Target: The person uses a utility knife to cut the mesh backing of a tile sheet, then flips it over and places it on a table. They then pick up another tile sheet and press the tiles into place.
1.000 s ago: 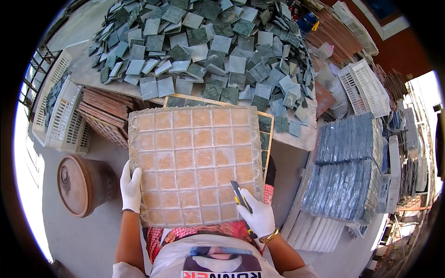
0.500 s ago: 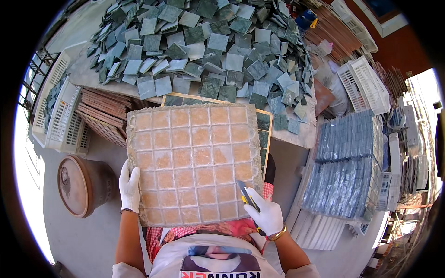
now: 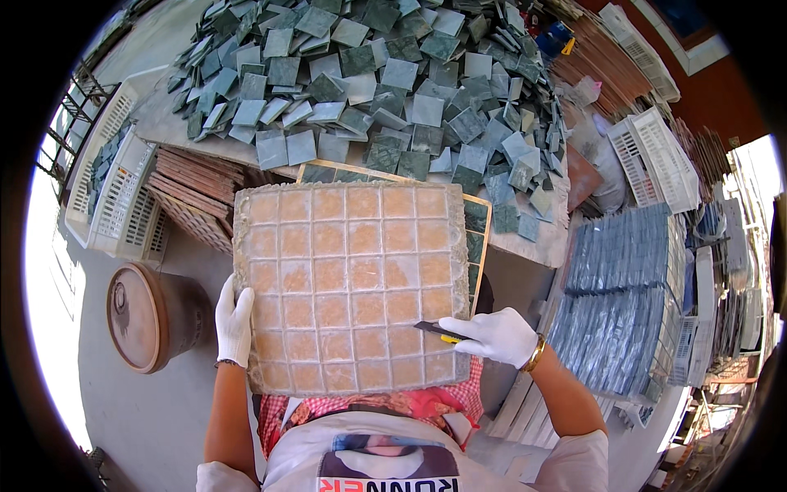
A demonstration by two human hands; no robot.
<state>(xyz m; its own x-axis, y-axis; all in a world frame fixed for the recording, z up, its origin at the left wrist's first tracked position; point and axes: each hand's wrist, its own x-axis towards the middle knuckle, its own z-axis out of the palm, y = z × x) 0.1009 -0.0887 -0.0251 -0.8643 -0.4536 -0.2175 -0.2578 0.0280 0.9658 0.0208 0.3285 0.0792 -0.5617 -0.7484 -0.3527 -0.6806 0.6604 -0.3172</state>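
A square gridded panel (image 3: 366, 307) with tan cells, pale raised lines and a rough crusted rim lies in front of my body. At its lower left edge, my white-gloved left hand (image 3: 235, 328) holds on, partly hidden by the panel. My gloved right hand (image 3: 502, 338) is closed around a black and yellow utility knife (image 3: 449, 332). The dark blade points left over the panel's lower right cells; whether it touches them I cannot tell. Beneath the panel, a wood-edged grid frame (image 3: 489, 221) with dark green tiles sticks out at the top and right.
Loose green stone tiles (image 3: 361, 86) are heaped on the table (image 3: 537, 246) ahead. To the left are a lidded brown bucket (image 3: 135, 316), white crates (image 3: 123, 197) and stacked brown panels (image 3: 193, 193). At right stand plastic-wrapped tile stacks (image 3: 615, 287) and another white crate (image 3: 652, 156).
My right hand has turned, so the knife lies nearly level and points left instead of up. The blade has moved down along the panel. My left hand keeps its hold.
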